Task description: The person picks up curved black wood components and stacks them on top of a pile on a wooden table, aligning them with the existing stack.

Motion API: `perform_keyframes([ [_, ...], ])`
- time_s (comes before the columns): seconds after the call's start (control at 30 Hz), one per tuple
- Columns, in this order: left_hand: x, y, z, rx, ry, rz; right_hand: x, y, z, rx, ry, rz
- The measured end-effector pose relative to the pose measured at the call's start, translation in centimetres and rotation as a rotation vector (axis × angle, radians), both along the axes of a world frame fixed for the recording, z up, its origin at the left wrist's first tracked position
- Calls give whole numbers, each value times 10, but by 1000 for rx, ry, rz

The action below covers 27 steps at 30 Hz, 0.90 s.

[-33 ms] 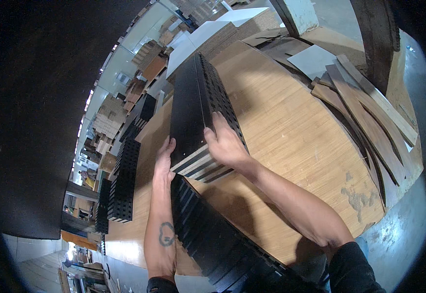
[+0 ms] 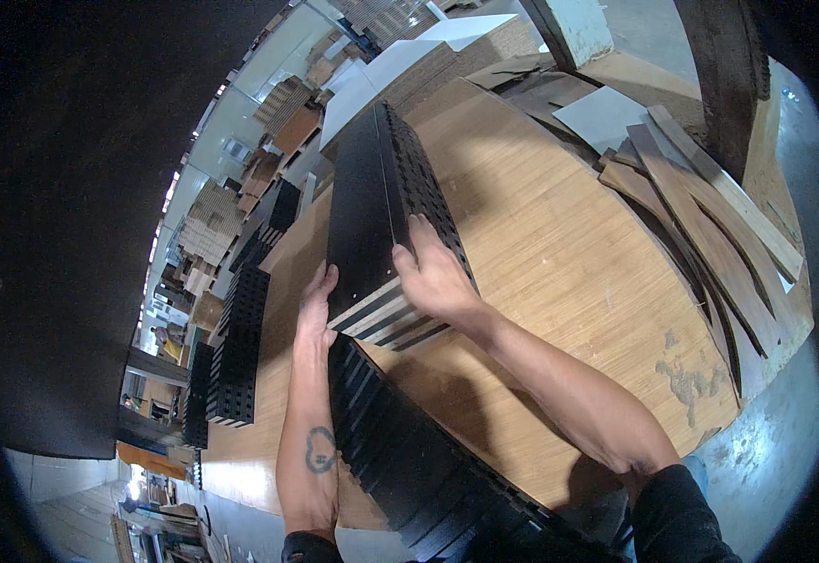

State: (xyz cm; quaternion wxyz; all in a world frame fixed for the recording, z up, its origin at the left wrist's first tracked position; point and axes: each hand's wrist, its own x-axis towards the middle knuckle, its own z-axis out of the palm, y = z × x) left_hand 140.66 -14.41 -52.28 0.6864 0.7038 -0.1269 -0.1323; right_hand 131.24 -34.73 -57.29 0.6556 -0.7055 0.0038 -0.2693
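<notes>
A long stack of black boards (image 2: 358, 206) lies on the wooden tabletop, pale layers showing at its near end and notches along its right side. My left hand (image 2: 314, 298) presses against its left side at the near corner, thumb up by the top edge. Across from it, my right hand (image 2: 436, 279) wraps over the right edge, fingers on the notched side and thumb at the top. Between them the two hands grip the stack's near end. Just below, a row of black slatted pieces (image 2: 428, 455) runs from my left wrist toward the lower edge.
The wooden tabletop (image 2: 559, 272) spreads to the right, its surface worn near the right corner. Curved wooden offcuts (image 2: 700, 220) lie along its far right edge. More notched black stacks (image 2: 238, 347) stand at left. White-faced boards (image 2: 372, 89) are piled beyond the far end.
</notes>
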Motion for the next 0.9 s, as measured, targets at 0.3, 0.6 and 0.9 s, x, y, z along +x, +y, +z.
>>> perform_keyframes([
  [0.3,-15,-7,9,63,-51,127,-2,3,-2,-5,-15,-42],
  [0.6,-25,-8,8,120,-68,165,-4,13,-7,22,-113,-153],
  [0.9,-33,-14,14,76,-15,115,-1,14,-11,-35,-184,-236],
])
